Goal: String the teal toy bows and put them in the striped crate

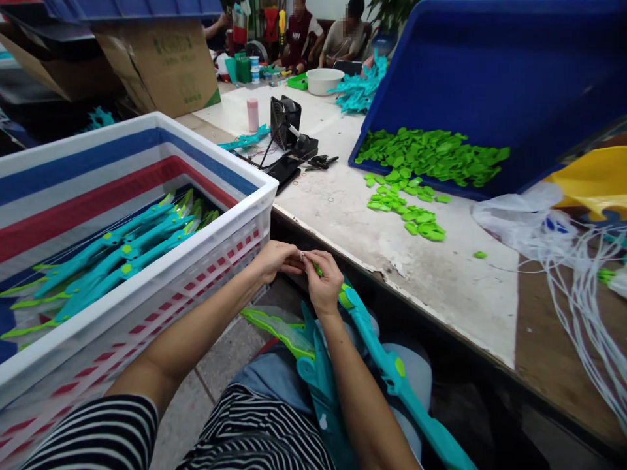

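Note:
My left hand and my right hand meet over my lap, just in front of the table edge. The fingers of the right hand are closed on a small green plastic piece, mostly covered by them. Thumb and fingertips of the left hand pinch together at a tiny pale bit, too small to name. Across my lap, beneath the right forearm, lies a long teal plastic toy part with green round caps, along with a teal piece bearing a green-edged clear wing.
At left stands a white crate with a striped liner, holding several teal-and-green toys. A tilted blue bin spills green pieces onto the table. A small fan, white strings and seated people are farther off.

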